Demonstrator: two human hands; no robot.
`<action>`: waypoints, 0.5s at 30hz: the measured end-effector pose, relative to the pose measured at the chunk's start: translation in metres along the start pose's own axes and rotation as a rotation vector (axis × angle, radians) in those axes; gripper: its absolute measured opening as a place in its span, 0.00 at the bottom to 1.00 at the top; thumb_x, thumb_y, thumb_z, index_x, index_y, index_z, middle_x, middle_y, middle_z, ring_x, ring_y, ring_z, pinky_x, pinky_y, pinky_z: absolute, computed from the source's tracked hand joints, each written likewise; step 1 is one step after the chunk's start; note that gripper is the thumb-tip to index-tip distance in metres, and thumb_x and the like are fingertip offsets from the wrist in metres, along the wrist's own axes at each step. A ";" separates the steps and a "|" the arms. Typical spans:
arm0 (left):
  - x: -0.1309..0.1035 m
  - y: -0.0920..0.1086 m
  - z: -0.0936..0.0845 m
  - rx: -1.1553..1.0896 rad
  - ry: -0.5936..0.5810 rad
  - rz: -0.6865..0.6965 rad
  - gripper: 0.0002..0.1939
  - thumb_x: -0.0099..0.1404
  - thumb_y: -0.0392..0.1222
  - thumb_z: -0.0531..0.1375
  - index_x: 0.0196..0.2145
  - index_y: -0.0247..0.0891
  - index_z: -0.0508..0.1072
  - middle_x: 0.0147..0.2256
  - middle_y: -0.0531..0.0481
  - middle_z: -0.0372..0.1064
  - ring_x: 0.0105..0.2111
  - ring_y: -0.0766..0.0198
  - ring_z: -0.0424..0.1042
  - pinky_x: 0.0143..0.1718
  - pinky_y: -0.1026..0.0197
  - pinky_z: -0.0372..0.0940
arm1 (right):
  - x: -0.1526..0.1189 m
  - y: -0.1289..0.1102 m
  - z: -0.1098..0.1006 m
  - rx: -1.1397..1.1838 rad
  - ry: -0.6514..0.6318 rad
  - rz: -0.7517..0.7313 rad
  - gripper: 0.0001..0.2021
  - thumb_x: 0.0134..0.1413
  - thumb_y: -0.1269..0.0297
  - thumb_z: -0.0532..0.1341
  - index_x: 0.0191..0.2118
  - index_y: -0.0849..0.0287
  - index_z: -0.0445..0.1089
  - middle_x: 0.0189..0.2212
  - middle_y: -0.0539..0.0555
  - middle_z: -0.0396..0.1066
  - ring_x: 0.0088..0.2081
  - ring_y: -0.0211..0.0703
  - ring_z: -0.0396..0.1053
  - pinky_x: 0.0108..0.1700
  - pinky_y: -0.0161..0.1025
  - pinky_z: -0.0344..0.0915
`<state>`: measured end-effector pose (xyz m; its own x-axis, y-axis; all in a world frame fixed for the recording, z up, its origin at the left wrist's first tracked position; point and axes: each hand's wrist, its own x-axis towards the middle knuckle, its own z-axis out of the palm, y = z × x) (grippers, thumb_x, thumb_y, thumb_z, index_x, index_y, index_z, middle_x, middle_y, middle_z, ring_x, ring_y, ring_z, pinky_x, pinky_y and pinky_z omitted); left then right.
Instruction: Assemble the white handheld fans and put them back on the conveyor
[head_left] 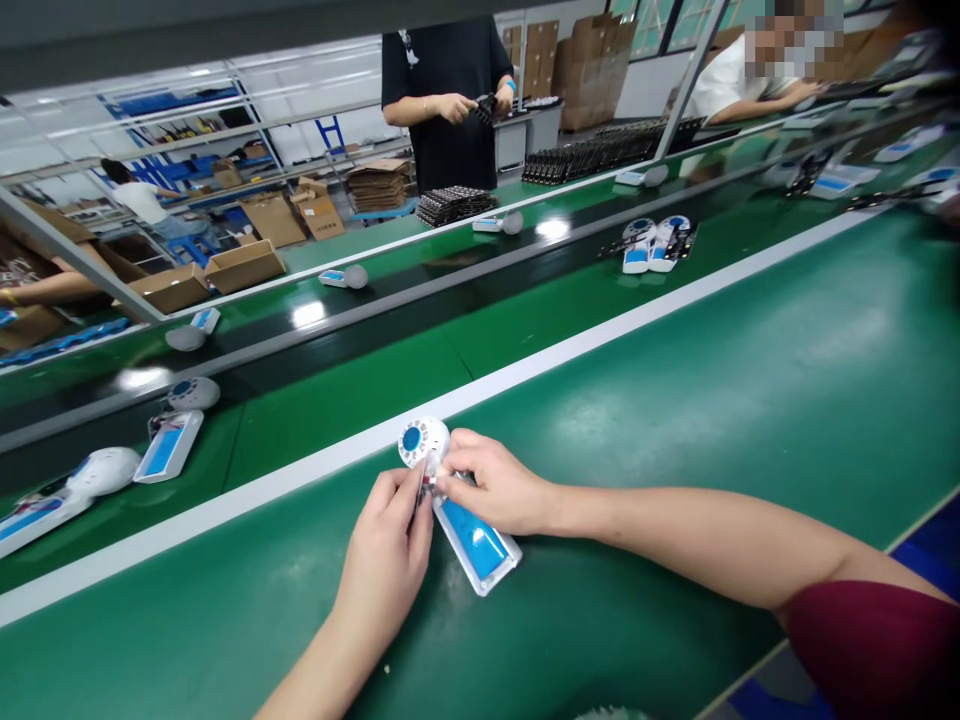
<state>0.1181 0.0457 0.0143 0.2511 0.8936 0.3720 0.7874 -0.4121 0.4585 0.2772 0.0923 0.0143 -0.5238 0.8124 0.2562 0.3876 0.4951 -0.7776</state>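
Observation:
A white device (480, 550) with a blue panel in its body and a round head with a blue centre lies tilted on the green worktop (645, 430), near its white edge strip. At the neck of the device, my left hand (390, 540) has its fingers pressed together on a small thin part, too small to name. My right hand (499, 483) pinches at the same spot from the right, close to some small wires. What exactly its fingertips hold is hidden.
Beyond the white strip (300, 475) runs a green conveyor (375, 390) bearing several similar devices (169, 445). Two devices lie together (656, 245) further right. Across the line stands a person (450, 100) in black, near stacked dark parts (454, 205). Open cartons (244, 268) are at the left.

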 end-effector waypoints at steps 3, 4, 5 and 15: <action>-0.004 0.000 0.005 0.086 0.031 0.079 0.19 0.62 0.36 0.49 0.52 0.40 0.59 0.40 0.44 0.64 0.37 0.63 0.68 0.37 0.61 0.67 | -0.003 0.000 0.001 0.010 0.013 -0.018 0.11 0.51 0.70 0.54 0.19 0.62 0.59 0.26 0.49 0.57 0.29 0.34 0.57 0.32 0.32 0.56; -0.006 0.000 0.007 0.125 0.047 0.116 0.21 0.62 0.35 0.49 0.54 0.40 0.57 0.40 0.44 0.64 0.38 0.62 0.67 0.37 0.60 0.67 | -0.004 0.000 0.001 0.010 0.009 -0.026 0.12 0.51 0.70 0.54 0.19 0.62 0.58 0.25 0.49 0.57 0.29 0.35 0.57 0.32 0.32 0.56; -0.008 0.000 0.008 0.170 0.063 0.153 0.23 0.62 0.33 0.49 0.55 0.40 0.54 0.41 0.43 0.64 0.39 0.61 0.67 0.38 0.59 0.67 | -0.004 -0.001 0.001 0.012 0.001 -0.030 0.12 0.51 0.71 0.54 0.18 0.62 0.58 0.25 0.49 0.57 0.29 0.35 0.58 0.33 0.32 0.57; -0.020 0.004 0.024 0.387 0.111 0.269 0.34 0.60 0.28 0.49 0.60 0.36 0.39 0.40 0.38 0.65 0.39 0.57 0.65 0.38 0.56 0.67 | -0.010 0.001 0.006 0.050 0.014 -0.098 0.12 0.50 0.73 0.51 0.19 0.60 0.54 0.24 0.50 0.55 0.28 0.36 0.56 0.31 0.33 0.58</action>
<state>0.1293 0.0304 -0.0106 0.4292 0.7313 0.5300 0.8599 -0.5104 0.0080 0.2784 0.0829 0.0071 -0.5470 0.7648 0.3402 0.2966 0.5572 -0.7756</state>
